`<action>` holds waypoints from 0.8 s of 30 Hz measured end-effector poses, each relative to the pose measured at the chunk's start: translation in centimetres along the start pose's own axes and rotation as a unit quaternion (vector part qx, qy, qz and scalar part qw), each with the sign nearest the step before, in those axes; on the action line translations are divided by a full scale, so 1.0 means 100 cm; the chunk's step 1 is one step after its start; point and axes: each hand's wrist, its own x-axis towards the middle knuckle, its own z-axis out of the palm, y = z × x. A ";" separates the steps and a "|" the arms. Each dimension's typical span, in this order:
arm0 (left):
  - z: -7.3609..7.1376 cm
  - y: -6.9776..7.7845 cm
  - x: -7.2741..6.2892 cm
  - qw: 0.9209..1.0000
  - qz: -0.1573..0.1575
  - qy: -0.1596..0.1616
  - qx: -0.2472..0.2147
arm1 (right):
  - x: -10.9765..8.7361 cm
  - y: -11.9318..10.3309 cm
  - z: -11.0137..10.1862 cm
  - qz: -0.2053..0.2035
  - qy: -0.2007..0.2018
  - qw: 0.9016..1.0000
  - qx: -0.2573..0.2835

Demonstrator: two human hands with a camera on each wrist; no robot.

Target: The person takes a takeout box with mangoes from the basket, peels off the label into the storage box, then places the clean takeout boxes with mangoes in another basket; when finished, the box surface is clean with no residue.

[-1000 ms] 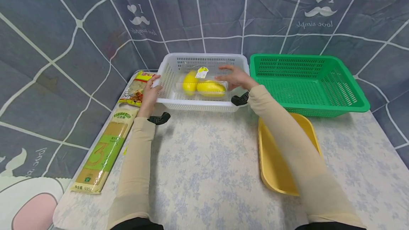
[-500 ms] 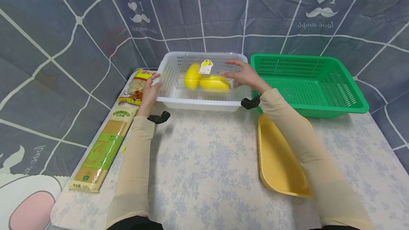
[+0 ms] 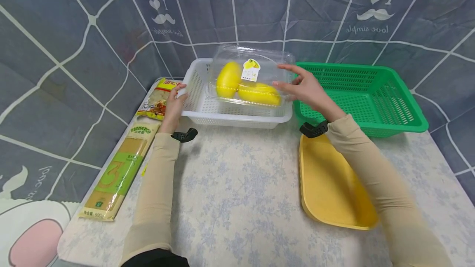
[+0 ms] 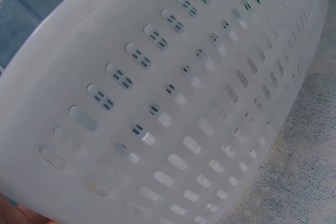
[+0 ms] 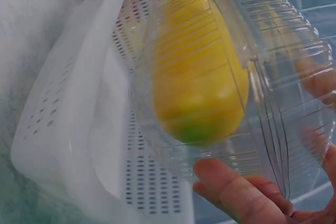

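My right hand (image 3: 308, 87) grips the right end of a clear plastic clamshell box (image 3: 268, 76), tilted above the white basket. Two yellow fruits (image 3: 228, 80) that look like mangoes lie inside it, under a white label (image 3: 250, 70). The right wrist view shows fingers (image 5: 231, 190) on the box's end and one yellow fruit (image 5: 199, 77) with a greenish tip close behind the plastic. My left hand (image 3: 172, 106) holds the left rim of the white perforated basket (image 3: 237, 118). That basket's outer wall (image 4: 105, 145) fills most of the left wrist view.
Right of the white basket stands a green basket (image 3: 356, 106), with a yellow tray (image 3: 330, 188) in front of it. Along the table's left edge lie a noodle packet (image 3: 118, 172) and a yellow-and-red food bag (image 3: 156, 98). A grey curtain (image 3: 259, 7) hangs behind.
The clear box of fruit has risen out of the white basket and shifted slightly right with my right hand. My left hand has stayed on the basket rim.
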 end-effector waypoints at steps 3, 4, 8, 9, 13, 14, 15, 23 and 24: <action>0.001 0.001 0.000 1.000 -0.005 0.001 -0.003 | -0.017 -0.003 -0.010 -0.008 0.015 1.000 0.023; 0.001 0.001 0.000 1.000 -0.007 0.000 -0.004 | -0.023 -0.004 -0.014 -0.010 0.021 1.000 0.020; 0.000 0.000 0.000 1.000 -0.010 -0.001 -0.005 | -0.048 -0.008 -0.026 -0.017 0.050 0.998 -0.016; 0.000 0.000 0.001 1.000 -0.011 -0.001 -0.003 | -0.054 -0.009 -0.028 -0.019 0.054 0.998 -0.022; -0.002 0.001 0.001 1.000 -0.012 -0.001 0.000 | -0.079 -0.008 -0.029 -0.032 0.060 0.997 -0.026; -0.002 0.001 0.001 1.000 -0.011 -0.001 0.001 | -0.085 -0.006 -0.028 -0.038 0.056 0.997 -0.023; -0.002 0.002 0.001 1.000 -0.011 -0.002 0.003 | -0.091 -0.005 -0.026 -0.042 0.051 0.998 -0.019; -0.001 0.001 0.000 1.000 -0.007 -0.008 0.009 | -0.131 0.009 -0.012 -0.036 0.003 0.998 -0.042; -0.001 0.000 0.000 1.000 -0.005 -0.009 0.010 | -0.135 0.011 -0.011 -0.032 -0.008 0.999 -0.042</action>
